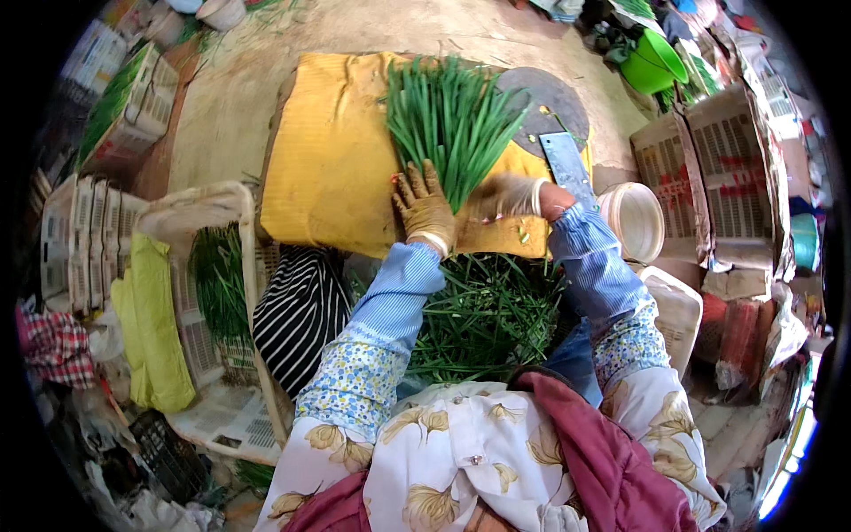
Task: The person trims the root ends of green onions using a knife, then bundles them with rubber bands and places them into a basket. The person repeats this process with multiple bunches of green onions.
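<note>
A fanned-out bunch of long green leafy stalks (452, 120) lies on a yellow cloth (332, 153) spread over a low work surface. My left hand (425, 203), in a tan glove, rests flat with fingers spread on the lower left part of the bunch. My right hand (508, 196), also gloved, is motion-blurred beside the lower right end of the stalks; its fingers cannot be made out. Right of the bunch, a flat metal blade (568, 163) lies partly over a dark round disc (565, 100). A heap of loose green trimmings (485, 319) sits below the cloth, between my forearms.
At the left stands a white plastic crate (199, 199) holding green stalks (219, 279), with a yellow-green cloth (153, 326) over its side. A white bucket (635, 223) stands close on the right, near stacked crates (725, 173). Farther off is a green bucket (651, 63).
</note>
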Demonstrator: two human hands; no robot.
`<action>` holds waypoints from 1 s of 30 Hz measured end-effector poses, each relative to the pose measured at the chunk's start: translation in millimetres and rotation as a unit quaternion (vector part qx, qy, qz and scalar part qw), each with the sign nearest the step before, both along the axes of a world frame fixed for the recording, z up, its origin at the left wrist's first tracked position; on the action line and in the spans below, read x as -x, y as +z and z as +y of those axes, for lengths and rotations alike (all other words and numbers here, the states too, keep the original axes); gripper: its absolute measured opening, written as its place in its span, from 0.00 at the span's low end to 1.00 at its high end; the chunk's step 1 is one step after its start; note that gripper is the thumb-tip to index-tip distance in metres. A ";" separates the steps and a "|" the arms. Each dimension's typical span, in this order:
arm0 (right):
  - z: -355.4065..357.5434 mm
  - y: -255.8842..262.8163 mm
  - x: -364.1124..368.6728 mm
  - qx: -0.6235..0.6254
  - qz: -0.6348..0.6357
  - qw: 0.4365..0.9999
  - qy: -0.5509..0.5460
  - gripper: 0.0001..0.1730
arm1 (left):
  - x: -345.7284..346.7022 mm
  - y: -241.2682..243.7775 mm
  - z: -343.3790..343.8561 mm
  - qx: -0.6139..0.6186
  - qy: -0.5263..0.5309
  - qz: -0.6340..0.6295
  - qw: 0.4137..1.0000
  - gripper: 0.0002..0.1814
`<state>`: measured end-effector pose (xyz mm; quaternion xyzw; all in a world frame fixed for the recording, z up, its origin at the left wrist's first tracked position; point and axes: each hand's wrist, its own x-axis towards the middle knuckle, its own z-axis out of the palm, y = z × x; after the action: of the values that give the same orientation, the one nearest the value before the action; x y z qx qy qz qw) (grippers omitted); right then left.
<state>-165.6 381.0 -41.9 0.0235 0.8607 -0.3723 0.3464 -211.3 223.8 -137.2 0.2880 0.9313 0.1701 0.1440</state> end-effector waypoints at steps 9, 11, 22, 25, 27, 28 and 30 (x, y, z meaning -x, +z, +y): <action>-56.3 3.9 21.0 0.108 0.360 0.888 -0.267 0.13 | 46.5 85.0 -89.4 -0.151 -0.182 -0.103 0.966 0.54; -90.5 15.8 16.0 0.164 0.296 0.895 -0.290 0.12 | 82.4 95.4 -153.3 -0.332 -0.143 -0.155 0.919 0.23; -336.2 19.9 45.9 0.274 0.271 0.894 0.229 0.16 | 168.7 -148.8 -513.5 -0.024 0.491 -0.179 0.852 0.31; -375.5 -19.2 35.8 0.173 0.330 0.876 0.305 0.09 | 187.5 -169.0 -523.8 -0.010 0.510 -0.233 0.828 0.31; -379.8 -36.7 31.2 0.163 0.410 0.834 0.331 0.11 | 209.6 -169.0 -517.6 0.004 0.528 -0.276 0.803 0.32; -381.5 -42.2 32.7 0.154 0.495 0.791 0.326 0.12 | 218.5 -172.4 -516.1 0.003 0.527 -0.265 0.807 0.33; -378.1 -42.1 38.2 0.156 0.495 0.774 0.364 0.15 | 237.2 -205.2 -522.1 -0.003 0.528 -0.234 0.816 0.33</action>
<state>-203.9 2.9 -84.0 -0.5332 0.7878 -0.3077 -0.0190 -448.5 -298.3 -342.4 -0.2961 0.8782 0.2852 0.2446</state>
